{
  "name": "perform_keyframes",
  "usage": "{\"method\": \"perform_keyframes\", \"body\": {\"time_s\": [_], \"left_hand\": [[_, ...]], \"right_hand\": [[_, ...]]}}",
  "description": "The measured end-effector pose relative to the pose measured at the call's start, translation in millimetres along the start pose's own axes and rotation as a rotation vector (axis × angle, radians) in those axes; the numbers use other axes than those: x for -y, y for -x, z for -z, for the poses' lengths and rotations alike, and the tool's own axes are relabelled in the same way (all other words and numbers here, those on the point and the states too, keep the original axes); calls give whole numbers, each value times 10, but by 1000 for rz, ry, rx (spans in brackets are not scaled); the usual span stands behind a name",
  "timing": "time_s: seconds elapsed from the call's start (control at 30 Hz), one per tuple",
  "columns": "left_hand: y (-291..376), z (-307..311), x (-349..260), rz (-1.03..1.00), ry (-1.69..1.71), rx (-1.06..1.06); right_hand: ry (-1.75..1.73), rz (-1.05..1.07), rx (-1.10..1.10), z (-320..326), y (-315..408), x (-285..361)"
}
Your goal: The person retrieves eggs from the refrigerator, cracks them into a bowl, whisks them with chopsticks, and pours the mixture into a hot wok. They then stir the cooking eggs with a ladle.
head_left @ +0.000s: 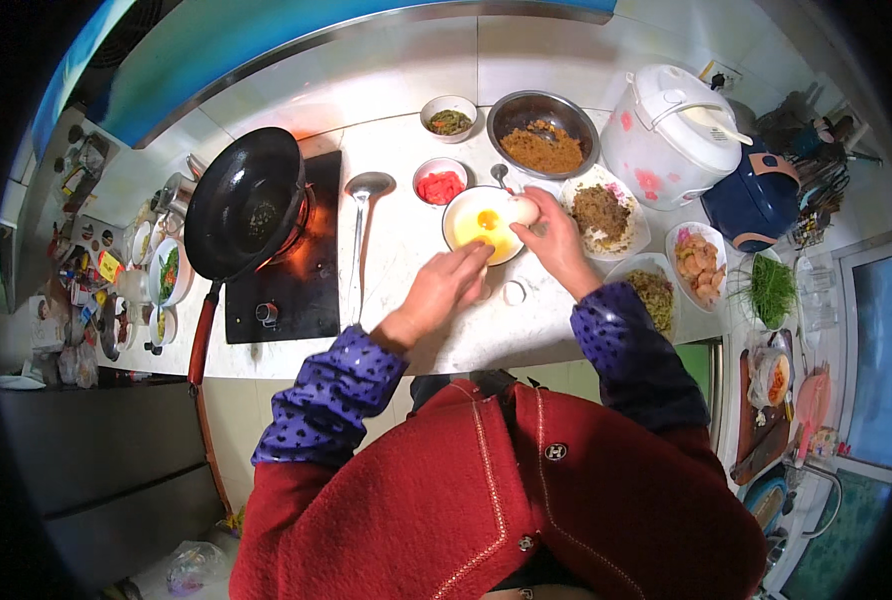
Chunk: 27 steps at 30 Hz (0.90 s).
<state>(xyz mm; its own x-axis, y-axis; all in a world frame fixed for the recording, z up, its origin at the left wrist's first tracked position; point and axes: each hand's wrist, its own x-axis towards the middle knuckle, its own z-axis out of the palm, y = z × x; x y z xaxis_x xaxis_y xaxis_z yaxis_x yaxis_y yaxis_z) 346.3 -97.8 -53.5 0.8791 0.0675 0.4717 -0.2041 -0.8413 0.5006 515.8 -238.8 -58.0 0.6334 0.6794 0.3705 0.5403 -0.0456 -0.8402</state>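
Observation:
A white bowl (467,217) with raw egg and a yolk in it stands on the counter before me. My right hand (554,236) holds a pale egg (523,211) in its fingers over the bowl's right rim. My left hand (449,285) is at the bowl's near edge, its fingertips over the egg liquid; something pale shows under its fingers, but I cannot tell what it is. A small white round object (514,292) lies between the hands. Behind the bowl are a small bowl of chopped red food (439,187) and a spoon (499,174).
A black wok (247,202) sits tilted over a glowing burner on the black stove (284,300), its red handle past the counter edge. A metal ladle (368,187) lies beside the stove. Right stand a steel bowl (543,135), a rice cooker (667,142) and a plate of shrimp (697,266).

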Motion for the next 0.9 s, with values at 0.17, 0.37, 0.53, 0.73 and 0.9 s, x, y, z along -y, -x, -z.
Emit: {"method": "perform_keyframes", "body": {"time_s": [0.17, 0.37, 0.53, 0.73, 0.9], "left_hand": [[441, -140, -133, 390, 389, 103], [601, -723, 178, 581, 458, -99], [658, -960, 327, 795, 851, -30], [736, -904, 365, 799, 767, 23], [661, -756, 289, 779, 513, 81]], "right_hand": [[-426, -502, 53, 79, 595, -77], [-441, -704, 116, -364, 1045, -529], [-314, -601, 264, -447, 998, -499], [341, -175, -83, -144, 547, -586], [645, -320, 172, -197, 274, -700]]}}
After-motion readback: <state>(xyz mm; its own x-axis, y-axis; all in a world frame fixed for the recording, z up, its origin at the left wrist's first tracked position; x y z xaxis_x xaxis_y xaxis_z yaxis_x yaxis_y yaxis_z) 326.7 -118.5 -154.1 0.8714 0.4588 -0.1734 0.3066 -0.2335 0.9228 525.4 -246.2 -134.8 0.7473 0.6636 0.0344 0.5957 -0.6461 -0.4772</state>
